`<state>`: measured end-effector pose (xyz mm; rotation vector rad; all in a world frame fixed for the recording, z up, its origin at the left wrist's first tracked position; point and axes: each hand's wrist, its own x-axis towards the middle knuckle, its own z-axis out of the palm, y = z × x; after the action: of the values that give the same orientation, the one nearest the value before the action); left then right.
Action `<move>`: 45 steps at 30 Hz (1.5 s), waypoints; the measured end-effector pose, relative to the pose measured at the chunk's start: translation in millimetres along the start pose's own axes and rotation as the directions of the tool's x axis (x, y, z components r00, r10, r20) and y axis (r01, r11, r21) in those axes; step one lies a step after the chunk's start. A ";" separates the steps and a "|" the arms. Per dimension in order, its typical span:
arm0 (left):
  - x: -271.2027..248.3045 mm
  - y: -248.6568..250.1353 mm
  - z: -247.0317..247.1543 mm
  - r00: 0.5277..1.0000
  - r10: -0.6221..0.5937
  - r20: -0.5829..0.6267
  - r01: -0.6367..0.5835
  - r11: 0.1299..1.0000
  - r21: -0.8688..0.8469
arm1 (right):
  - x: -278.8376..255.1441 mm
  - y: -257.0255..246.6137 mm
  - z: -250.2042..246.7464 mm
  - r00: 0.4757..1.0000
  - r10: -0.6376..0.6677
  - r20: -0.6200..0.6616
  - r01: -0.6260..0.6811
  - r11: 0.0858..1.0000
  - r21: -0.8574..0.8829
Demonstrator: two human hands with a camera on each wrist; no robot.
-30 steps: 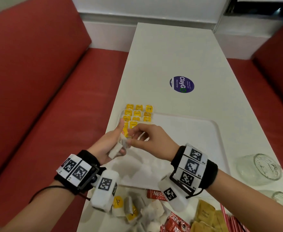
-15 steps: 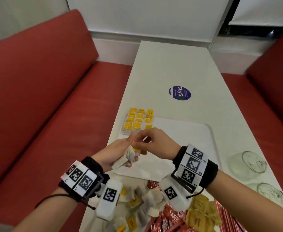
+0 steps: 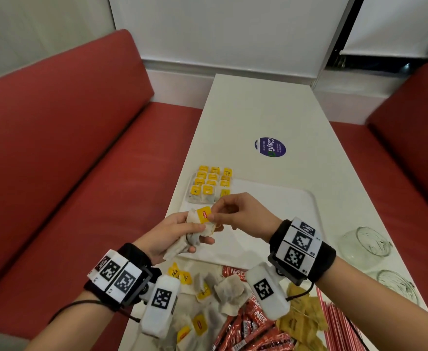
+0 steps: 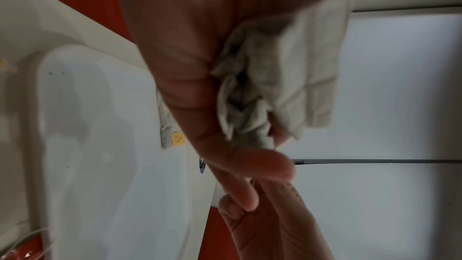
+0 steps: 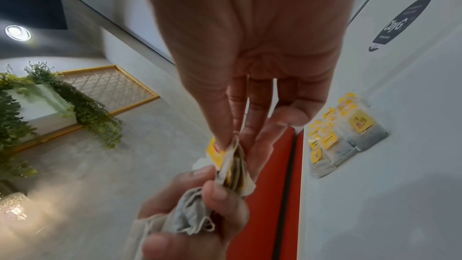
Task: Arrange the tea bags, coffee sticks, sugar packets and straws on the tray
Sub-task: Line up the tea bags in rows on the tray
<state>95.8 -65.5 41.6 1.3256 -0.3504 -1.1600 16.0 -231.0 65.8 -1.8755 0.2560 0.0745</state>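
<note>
white table (image 3: 258,107) between red benches, left hand (image 3: 172,233) clutching a bunch of tea bags (image 3: 195,229), right hand (image 3: 243,214) pinching one over the tray (image 3: 283,198).

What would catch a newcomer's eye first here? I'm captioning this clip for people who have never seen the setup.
First, the two hands meeting above the white tray: the left hand grips a bunch of tea bags while the right hand pinches the yellow tag of one. Next, the neat block of yellow-tagged tea bags in the tray's far left corner. Last, the loose heap of red coffee sticks at the near table edge.
</note>
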 end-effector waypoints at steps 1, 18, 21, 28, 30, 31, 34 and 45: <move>-0.3 0.7 0.2 1.000 0.004 0.004 -0.004 1.000 0.007 | -0.9 -1.0 0.2 1.000 -0.001 0.006 0.001 1.000 0.022; 14.1 8.0 3.3 0.997 0.062 0.040 -0.059 0.997 -0.058 | 7.4 -5.5 -5.7 0.999 -0.032 0.011 0.032 0.998 -0.056; 14.5 10.2 4.3 0.996 0.087 0.015 -0.085 0.990 -0.115 | 7.3 -4.0 -11.0 1.000 0.009 0.017 -0.006 0.988 -0.156; 14.3 12.1 8.1 0.995 0.098 -0.018 -0.100 0.976 -0.193 | 9.6 4.2 -8.7 0.993 0.030 -0.113 -0.038 0.997 -0.064; 15.0 9.8 8.3 0.992 0.122 -0.038 -0.127 0.973 -0.191 | 9.9 5.1 -8.6 0.990 0.036 -0.133 -0.036 0.999 0.009; 16.1 8.3 8.1 0.989 0.134 -0.054 -0.142 0.974 -0.178 | 10.0 5.4 -8.6 0.989 0.039 -0.143 -0.032 0.998 0.047; 20.6 3.5 7.0 0.981 0.150 -0.121 -0.169 0.972 -0.164 | 10.7 7.0 -7.5 0.985 0.035 -0.167 -0.014 0.992 0.123; 33.4 1.0 3.6 0.940 0.150 -0.307 -0.216 0.957 -0.195 | 10.2 8.3 -12.3 0.992 0.050 -0.117 -0.021 0.971 0.239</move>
<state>108.3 -94.7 30.3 1.2119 -0.1205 -0.8079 23.2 -246.5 60.1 -1.6389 0.3670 -0.0453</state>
